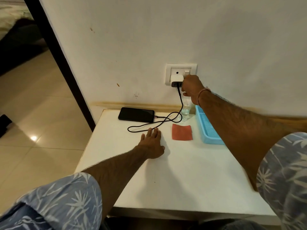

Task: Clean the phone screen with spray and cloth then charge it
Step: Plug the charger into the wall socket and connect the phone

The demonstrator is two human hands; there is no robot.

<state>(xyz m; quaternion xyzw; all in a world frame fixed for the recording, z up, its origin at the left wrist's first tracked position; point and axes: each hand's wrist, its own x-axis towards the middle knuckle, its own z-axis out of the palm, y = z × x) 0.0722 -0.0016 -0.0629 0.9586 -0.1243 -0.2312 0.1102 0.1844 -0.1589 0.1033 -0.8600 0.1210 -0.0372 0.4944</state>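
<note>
White table [191, 180] against wall. Blue tray [208, 130] at far R edge. Phone [136, 114] lying flat far L, cable [149, 126] plugged in, looping to charger [176, 79] in wall socket. L hand [152, 143] flat on table, fingers straight & together, tips just near of cable loop. R hand [191, 87] curled at charger's R side; can't tell if gripping. Cloth [182, 131] flat btw L hand & tray. Bottle [185, 112] by wall, just L of tray.

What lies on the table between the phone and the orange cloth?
The head view shows the looped black charging cable lying between the phone and the cloth.
</note>
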